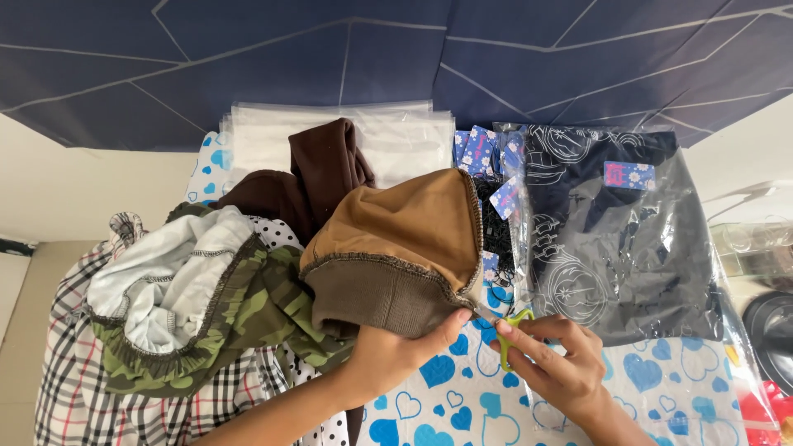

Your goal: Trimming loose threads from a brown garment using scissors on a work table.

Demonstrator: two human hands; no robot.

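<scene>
Dark blue panelled backdrop (pixel 396 58) rises well beyond both hands, with pale wall at either side. Below it, a table under a white cover printed with blue hearts (pixel 652 384), bare patches showing under and to the right of the hands. Left of the left hand: a heap of garments, a checked one (pixel 74 388) at the outside, a camouflage piece with pale lining (pixel 239 322) on top, a dark brown one (pixel 326 169) behind. Beyond the hands, a stack of clear flat bags (pixel 388 136). Just beyond the right hand, a dark patterned garment already sealed in a clear bag (pixel 628 248) with a small card tag; loose blue floral tags (pixel 479 153) lie between it and the stack. The tan garment (pixel 405 231), with its brown ribbed band, is lifted just above the left hand (pixel 392 355), which pinches its lower corner between thumb and fingers. Right hand (pixel 562 367) is closed around small green-handled scissors (pixel 505 326), the blades reaching to that same corner; whether they are shut I cannot tell. My read: trimming at the hem corner is under way, one piece bagged, the heap not yet bagged. A dark round object at the far right edge is too cropped to name.
</scene>
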